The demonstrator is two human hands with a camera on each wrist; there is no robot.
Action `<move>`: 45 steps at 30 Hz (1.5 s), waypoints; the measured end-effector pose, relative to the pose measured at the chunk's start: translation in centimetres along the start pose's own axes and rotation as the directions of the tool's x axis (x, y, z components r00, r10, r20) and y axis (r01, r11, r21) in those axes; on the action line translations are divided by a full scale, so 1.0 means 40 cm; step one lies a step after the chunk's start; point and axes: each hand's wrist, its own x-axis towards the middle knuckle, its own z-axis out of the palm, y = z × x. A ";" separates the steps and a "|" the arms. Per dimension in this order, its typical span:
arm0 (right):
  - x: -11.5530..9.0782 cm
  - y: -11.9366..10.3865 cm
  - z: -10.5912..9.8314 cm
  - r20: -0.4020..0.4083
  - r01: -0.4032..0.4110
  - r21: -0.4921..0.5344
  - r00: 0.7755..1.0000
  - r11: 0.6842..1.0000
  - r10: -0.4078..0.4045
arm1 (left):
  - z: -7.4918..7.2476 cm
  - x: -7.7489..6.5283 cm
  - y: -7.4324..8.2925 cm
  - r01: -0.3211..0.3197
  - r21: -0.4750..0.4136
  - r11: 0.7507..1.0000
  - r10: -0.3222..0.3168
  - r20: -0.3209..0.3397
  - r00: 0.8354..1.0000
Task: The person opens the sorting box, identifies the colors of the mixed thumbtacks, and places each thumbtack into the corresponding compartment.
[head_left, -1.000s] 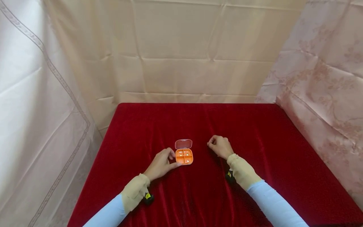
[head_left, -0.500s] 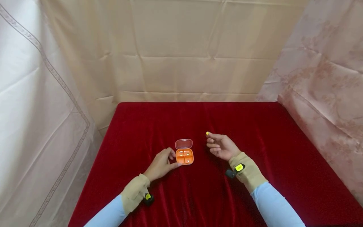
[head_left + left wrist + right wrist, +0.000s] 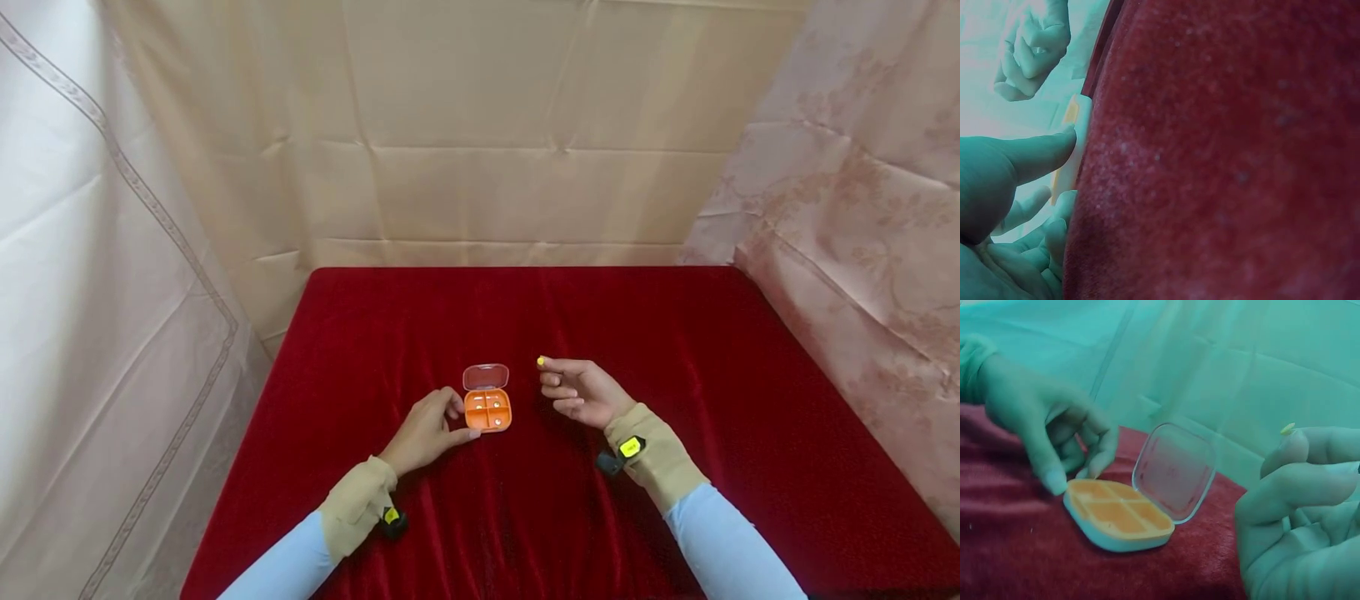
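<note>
An orange four-part pill box (image 3: pixel 477 419) lies on the red cloth, its clear lid (image 3: pixel 486 377) tipped back. Small pale bits show in its two far compartments and the near right one. From the left, my left hand (image 3: pixel 423 433) holds the box by its edge, thumb at the near corner and fingers at the left side. To the right of the box, my right hand (image 3: pixel 588 392) pinches a small yellow pill (image 3: pixel 540 361) between thumb and index finger, raised off the cloth. The right wrist view shows the pill (image 3: pixel 1287 429) at the fingertips, apart from the box (image 3: pixel 1119 540).
Red velvet cloth (image 3: pixel 637 317) covers the table. Pale curtains (image 3: pixel 465 192) hang behind it and on both sides. Each wrist wears a band with a small dark device; the right one (image 3: pixel 632 447) has a yellow face.
My right hand has turned over, palm more upward, bringing the yellow pill into sight, then shifted slightly left toward the box. My left hand and the pill box have stayed in place.
</note>
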 end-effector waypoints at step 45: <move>0.046 0.044 0.074 -0.474 -0.164 -0.711 0.830 0.684 -0.294 | 0.004 0.000 -0.002 0.061 -0.071 0.996 -0.064 -0.041 0.997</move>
